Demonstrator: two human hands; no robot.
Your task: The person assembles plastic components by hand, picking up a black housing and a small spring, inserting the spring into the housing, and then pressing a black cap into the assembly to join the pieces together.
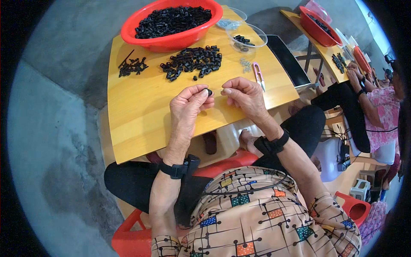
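Over the near part of the table, my left hand (pixel 188 105) pinches a small black plastic piece (pixel 209 92) between thumb and fingers. My right hand (pixel 247 97) is closed in a pinch just to its right, with a gap between the two. A tiny pale bit (pixel 222 91) shows at its fingertips, too small to name. Beyond my hands lies a spread of short black tube-like pieces (pixel 192 62), and one loose black piece (pixel 195 78) sits closer to me. Pink-handled thread snips (pixel 258 75) rest right of my right hand, beside small clear pieces (pixel 245 65).
A red basin (pixel 128 36) heaped with black pieces stands at the table's back. Thin black parts (pixel 132 67) lie at the left. Clear plastic bowls (pixel 261 40) stand at the back right. Another person (pixel 374 103) works at a second table (pixel 295 23) on the right.
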